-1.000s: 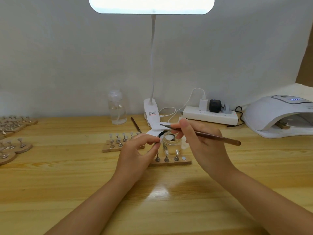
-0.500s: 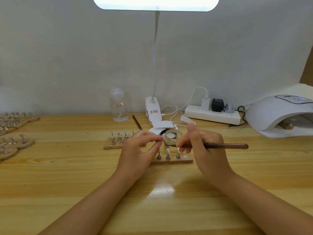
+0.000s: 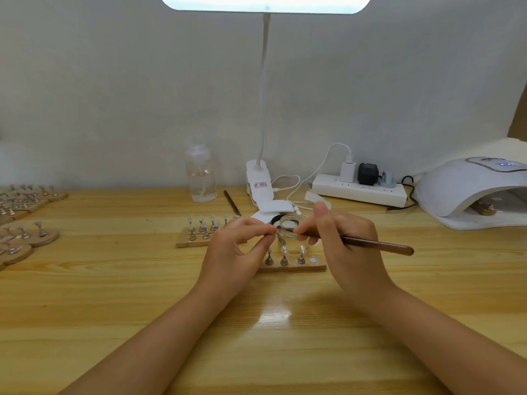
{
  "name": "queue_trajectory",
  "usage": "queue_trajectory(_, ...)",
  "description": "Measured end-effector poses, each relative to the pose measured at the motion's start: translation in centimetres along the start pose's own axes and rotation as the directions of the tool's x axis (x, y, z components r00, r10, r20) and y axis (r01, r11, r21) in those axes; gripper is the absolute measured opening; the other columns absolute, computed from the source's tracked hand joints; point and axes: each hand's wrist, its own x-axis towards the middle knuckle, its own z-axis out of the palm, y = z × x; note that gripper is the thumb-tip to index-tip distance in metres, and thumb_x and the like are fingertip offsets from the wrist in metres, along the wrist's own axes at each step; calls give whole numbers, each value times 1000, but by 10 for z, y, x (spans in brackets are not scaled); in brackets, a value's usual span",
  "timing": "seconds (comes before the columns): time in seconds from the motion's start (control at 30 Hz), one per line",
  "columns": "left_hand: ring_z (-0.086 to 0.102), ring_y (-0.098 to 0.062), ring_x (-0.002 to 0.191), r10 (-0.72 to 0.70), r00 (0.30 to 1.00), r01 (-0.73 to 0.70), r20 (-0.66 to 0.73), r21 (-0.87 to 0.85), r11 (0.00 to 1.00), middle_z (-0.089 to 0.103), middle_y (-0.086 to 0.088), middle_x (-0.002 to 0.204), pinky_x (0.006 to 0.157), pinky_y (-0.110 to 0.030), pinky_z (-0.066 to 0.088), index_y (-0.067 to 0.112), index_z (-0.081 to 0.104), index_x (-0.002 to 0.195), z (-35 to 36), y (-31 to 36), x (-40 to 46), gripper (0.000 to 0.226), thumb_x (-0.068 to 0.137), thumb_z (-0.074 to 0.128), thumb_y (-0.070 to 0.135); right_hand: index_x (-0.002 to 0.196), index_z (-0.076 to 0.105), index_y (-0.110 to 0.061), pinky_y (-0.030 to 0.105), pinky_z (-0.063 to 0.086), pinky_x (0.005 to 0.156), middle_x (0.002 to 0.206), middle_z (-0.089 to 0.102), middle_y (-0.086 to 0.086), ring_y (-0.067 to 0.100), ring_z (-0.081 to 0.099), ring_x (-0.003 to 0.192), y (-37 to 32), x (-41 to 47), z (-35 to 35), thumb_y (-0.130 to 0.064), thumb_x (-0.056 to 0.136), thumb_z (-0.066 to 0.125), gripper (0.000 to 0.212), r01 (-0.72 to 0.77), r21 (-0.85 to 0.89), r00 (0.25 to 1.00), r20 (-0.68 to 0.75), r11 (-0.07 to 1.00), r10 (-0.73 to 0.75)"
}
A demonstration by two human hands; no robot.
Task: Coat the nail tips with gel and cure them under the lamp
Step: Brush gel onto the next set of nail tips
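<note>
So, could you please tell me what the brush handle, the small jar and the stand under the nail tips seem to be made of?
Brush handle: probably lacquered wood, dark brown with a sheen. Small jar: clear glass or hard plastic; the pictures cannot settle which. Stand: pale unfinished-looking wood, with a matte surface and visible grain.

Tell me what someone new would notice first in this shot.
Mid-table, the left hand pinches a small nail stand while the right hand holds a brown brush to it, over a wooden holder. Overhead glows a desk lamp; far right sits the white curing lamp.
</note>
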Motion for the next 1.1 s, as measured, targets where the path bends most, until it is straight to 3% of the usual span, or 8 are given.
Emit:
queue_trajectory(0.1,58,-1,86,-10,1000,10,-1,-1,1000,62,16,81,78,-11,43,33,65,84,0,0,0,30,77,69,5,55,66,-18,11,44,53,50,62,-3,3,59,49,0,-1,-1,-35,88,41,44,-113,90,993,-14,989,115)
queue_trajectory(0.27,57,0,88,-10,1000,11,-1,1,1000,62,19,80,77,-8,42,33,65,84,-1,0,0,29,77,69,5,64,66,-20,9,44,59,56,63,-10,-1,60,57,-2,1,1,-31,92,44,37,-16,22,1000,-10,1000,17)
queue_trajectory(0.4,59,-1,83,-15,1000,15,3,2,1000,63,17,80,77,-6,41,26,70,84,0,0,-1,22,77,69,5,54,66,-11,12,43,52,50,62,3,3,57,47,-3,0,0,-41,89,41,52,-156,134,987,-27,979,161)
queue_trajectory(0.53,59,-2,84,-6,1000,6,4,10,1000,63,18,80,77,-8,42,26,68,85,-1,0,-1,23,77,68,5,64,67,-20,8,43,57,56,64,-7,-1,59,57,-5,0,0,-33,93,44,39,-74,62,997,-26,995,76)
queue_trajectory(0.7,59,0,83,-5,1000,5,12,17,1000,62,19,80,78,-7,42,24,69,87,0,1,0,22,77,68,4,53,65,-16,10,42,50,47,61,3,2,55,44,-6,-1,0,-45,89,44,51,-151,119,987,-41,981,157)
queue_trajectory(0.87,60,-3,84,-1,1000,1,10,22,1000,62,19,81,78,-10,44,28,66,89,-1,1,0,26,77,68,4,64,67,-24,11,44,58,58,64,-9,-2,59,57,-3,0,1,-36,92,43,38,-55,-37,998,-13,998,55)
queue_trajectory(1.0,60,-2,83,-6,1000,6,8,16,1000,62,19,81,77,-9,44,28,67,87,-1,1,0,26,77,68,4,58,66,-19,14,45,53,54,64,0,2,58,50,-2,-1,0,-39,89,45,43,-112,64,992,-49,992,115)
queue_trajectory(1.1,60,-4,82,-6,1000,6,8,18,1000,63,18,79,76,-8,42,23,70,86,-1,0,1,21,77,69,4,65,67,-23,9,43,59,57,64,-10,-2,60,59,-2,1,1,-38,93,45,38,-65,-16,997,-37,998,65)
